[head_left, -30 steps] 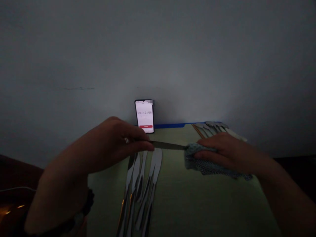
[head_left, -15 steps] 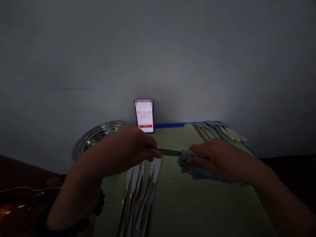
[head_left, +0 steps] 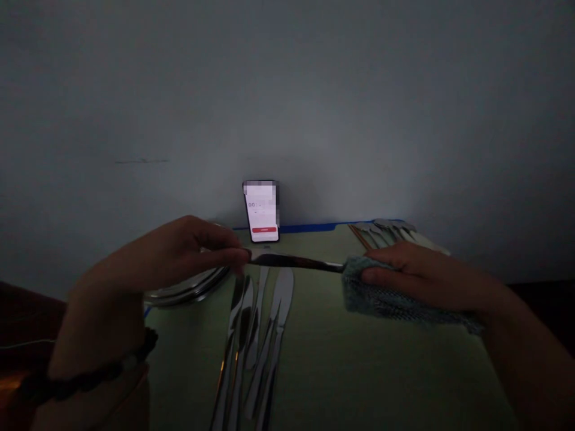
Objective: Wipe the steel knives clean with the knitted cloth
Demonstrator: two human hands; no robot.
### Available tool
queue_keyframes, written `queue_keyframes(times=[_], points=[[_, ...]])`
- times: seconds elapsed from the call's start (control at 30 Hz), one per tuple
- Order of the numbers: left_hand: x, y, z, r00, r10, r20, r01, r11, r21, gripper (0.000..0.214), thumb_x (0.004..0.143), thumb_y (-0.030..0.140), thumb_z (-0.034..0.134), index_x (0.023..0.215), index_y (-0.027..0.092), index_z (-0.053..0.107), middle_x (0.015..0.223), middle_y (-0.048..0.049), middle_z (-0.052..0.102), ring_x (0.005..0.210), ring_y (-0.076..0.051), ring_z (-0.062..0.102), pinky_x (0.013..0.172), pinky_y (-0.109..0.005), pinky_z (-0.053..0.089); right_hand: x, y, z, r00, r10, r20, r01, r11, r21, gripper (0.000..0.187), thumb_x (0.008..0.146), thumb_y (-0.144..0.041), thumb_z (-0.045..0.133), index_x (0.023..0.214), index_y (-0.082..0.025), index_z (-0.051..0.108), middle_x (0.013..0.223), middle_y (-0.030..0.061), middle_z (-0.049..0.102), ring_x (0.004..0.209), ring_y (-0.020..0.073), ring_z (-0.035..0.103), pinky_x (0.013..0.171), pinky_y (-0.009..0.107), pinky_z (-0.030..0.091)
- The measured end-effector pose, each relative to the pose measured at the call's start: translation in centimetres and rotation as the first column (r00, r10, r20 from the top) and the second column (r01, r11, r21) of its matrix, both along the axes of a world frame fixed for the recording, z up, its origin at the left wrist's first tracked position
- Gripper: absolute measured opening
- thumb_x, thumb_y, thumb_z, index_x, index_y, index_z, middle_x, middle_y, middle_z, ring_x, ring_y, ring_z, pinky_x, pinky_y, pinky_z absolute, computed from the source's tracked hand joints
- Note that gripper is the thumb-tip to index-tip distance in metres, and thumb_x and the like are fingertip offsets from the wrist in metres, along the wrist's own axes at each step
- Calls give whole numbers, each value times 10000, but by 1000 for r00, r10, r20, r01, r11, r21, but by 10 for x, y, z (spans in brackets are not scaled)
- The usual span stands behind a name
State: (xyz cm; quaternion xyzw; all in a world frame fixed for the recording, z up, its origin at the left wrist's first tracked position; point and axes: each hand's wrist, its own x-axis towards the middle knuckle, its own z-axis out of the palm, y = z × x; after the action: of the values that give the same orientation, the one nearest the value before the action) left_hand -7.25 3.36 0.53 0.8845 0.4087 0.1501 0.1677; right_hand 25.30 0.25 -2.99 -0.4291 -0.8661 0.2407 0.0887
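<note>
A table knife [head_left: 296, 261] spans nearly level between my hands above the table. My left hand [head_left: 197, 245] pinches its left end between thumb and fingers. Around its right end, a grey-green cloth [head_left: 375, 293] is folded, and my right hand [head_left: 408, 272] is closed on that cloth; the knife's end inside it is hidden. Below, several table knives [head_left: 256, 353] lie side by side on the table, pointing away from me, just right of my left wrist.
A phone [head_left: 263, 212] leans upright against the wall [head_left: 287, 90]. Behind my left hand sits a round metal dish [head_left: 193, 287], partly covered. Several spoons [head_left: 381, 233] and wooden chopsticks [head_left: 360, 236] lie at the back right of the green table [head_left: 350, 371].
My left hand has moved left, and the right hand with the cloth slightly right. More of the knife shows between them. The metal dish is more covered by my left hand.
</note>
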Motion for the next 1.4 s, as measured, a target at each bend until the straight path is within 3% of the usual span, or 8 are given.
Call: queue_keyframes(times=[0.1, 0.2, 0.33, 0.5, 0.7, 0.87, 1.1, 1.4], points=[[2, 5, -4, 997, 70, -37, -71, 996, -45, 242, 851, 391, 556, 877, 202, 705, 717, 11, 694, 609, -110, 614, 540, -168, 457, -1, 2, -3, 996, -17, -87, 13, 999, -50, 376, 920, -466, 357, 812, -207, 608, 709, 2, 604, 653, 145, 571, 600, 279, 435], [12, 5, -5, 996, 78, 31, -79, 995, 53, 256, 791, 411, 637, 955, 222, 690, 857, 6, 707, 754, -132, 638, 677, -199, 484, 2, 3, -7, 973, -100, -207, 51, 971, -232, 371, 902, -485, 397, 790, -198, 604, 671, -9, 568, 595, 121, 532, 547, 253, 426], [27, 0, -3, 996, -4, 87, -8, 990, 141, 295, 761, 398, 682, 1017, 253, 684, 1011, 8, 699, 873, -148, 638, 783, -226, 482, 12, 7, -16, 869, -327, -371, 93, 845, -527, 390, 834, -536, 502, 719, -177, 599, 603, -22, 500, 494, 82, 446, 438, 211, 372], [33, -5, -2, 987, -28, 158, -9, 973, 232, 198, 811, 367, 629, 927, 236, 721, 933, -10, 726, 823, -153, 658, 736, -233, 487, 15, 8, -21, 782, -442, -440, 57, 753, -656, 442, 756, -608, 559, 751, -175, 653, 645, 4, 563, 481, 79, 450, 427, 212, 400], [34, -3, -1, 999, 4, 47, -10, 992, 129, 219, 827, 381, 581, 815, 220, 729, 721, 7, 726, 588, -114, 632, 541, -185, 438, 13, 4, -11, 928, -259, -269, 95, 860, -502, 451, 795, -590, 513, 687, -168, 629, 614, -2, 535, 536, 102, 491, 469, 218, 412], [49, -4, -2, 998, -44, -45, 51, 986, 160, 314, 856, 411, 526, 751, 188, 720, 570, 5, 663, 452, -86, 528, 461, -192, 352, 5, 5, -13, 970, -135, -203, 68, 950, -306, 431, 871, -528, 420, 679, -187, 600, 629, -2, 529, 580, 121, 513, 507, 236, 430], [77, -6, -18, 983, -178, -48, 184, 967, 176, 240, 863, 372, 567, 801, 201, 723, 660, 5, 695, 575, -99, 598, 558, -196, 396, -5, 7, -18, 977, -57, -206, -1, 962, -273, 446, 889, -534, 380, 776, -193, 644, 665, -1, 585, 610, 126, 536, 511, 228, 441], [64, -5, -10, 966, -62, 252, 24, 988, 151, 76, 767, 258, 683, 789, 194, 718, 702, 42, 722, 620, -82, 628, 593, -159, 442, 2, 9, -16, 965, -92, -245, 2, 938, -347, 391, 894, -501, 409, 744, -180, 574, 629, -25, 507, 546, 98, 464, 471, 215, 379]])
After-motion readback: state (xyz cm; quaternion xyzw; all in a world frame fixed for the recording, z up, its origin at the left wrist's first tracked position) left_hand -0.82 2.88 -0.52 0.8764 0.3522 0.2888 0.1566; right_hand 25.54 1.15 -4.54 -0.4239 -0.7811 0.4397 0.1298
